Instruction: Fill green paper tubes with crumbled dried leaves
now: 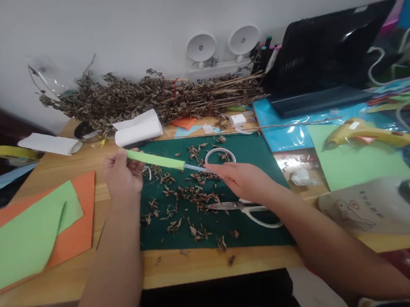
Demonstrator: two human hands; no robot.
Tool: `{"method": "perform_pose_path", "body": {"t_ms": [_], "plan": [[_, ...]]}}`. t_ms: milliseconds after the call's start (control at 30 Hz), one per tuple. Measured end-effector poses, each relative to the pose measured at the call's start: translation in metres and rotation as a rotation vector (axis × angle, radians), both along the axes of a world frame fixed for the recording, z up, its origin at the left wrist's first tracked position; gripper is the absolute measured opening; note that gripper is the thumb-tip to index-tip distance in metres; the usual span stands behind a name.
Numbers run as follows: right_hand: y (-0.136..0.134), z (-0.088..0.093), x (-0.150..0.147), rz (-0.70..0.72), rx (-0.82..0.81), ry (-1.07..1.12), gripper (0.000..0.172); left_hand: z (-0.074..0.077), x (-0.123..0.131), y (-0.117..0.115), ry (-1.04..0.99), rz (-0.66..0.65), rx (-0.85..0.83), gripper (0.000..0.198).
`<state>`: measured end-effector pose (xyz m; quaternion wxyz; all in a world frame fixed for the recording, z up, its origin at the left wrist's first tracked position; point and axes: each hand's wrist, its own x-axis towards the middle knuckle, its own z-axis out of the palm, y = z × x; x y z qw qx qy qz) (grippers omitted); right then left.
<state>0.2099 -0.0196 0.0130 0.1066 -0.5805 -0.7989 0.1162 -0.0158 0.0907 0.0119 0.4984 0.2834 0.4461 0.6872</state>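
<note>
Fingers of the left hand (122, 174) are clasping one end of a green paper roll (155, 159), held just above a dark green cutting mat (260, 146) on the tabletop (199, 266). The right hand (244, 181) is pinching a thin pale strip (196, 168) running from the roll's other end. Scissors (244, 208), a tape ring (219, 154) and dried leaf scraps (194, 196) are lying on the mat, with a glue gun (365, 133) further right.

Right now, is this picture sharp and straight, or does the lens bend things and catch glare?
Head view, throughout: the wide lens bows the table; glare streaks the laptop lid; the green roll in the left hand and the pale strip at the right hand look soft; light even, shadows faint.
</note>
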Motion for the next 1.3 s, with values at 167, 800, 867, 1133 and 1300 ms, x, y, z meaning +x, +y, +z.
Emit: {"method": "perform_pose_path", "body": {"t_ms": [167, 800, 867, 1133, 1300], "plan": [[-0.001, -0.006, -0.004, -0.035, 0.023, -0.011, 0.038, 0.000, 0.006, -0.003, 0.054, -0.041, 0.035, 0.009], [0.005, -0.003, -0.001, -0.181, -0.038, -0.123, 0.024, -0.014, 0.044, -0.033, 0.096, -0.188, -0.020, 0.015], [0.006, -0.003, 0.000, -0.160, -0.048, -0.107, 0.023, -0.015, 0.044, -0.032, 0.091, -0.191, -0.017, 0.014], [0.007, 0.004, 0.012, -0.145, -0.055, -0.060, 0.029, -0.012, 0.029, -0.020, 0.004, -0.144, -0.048, 0.010], [0.003, 0.009, 0.016, -0.081, -0.007, 0.032, 0.028, -0.010, 0.024, -0.015, -0.091, -0.142, -0.132, 0.012]]}}
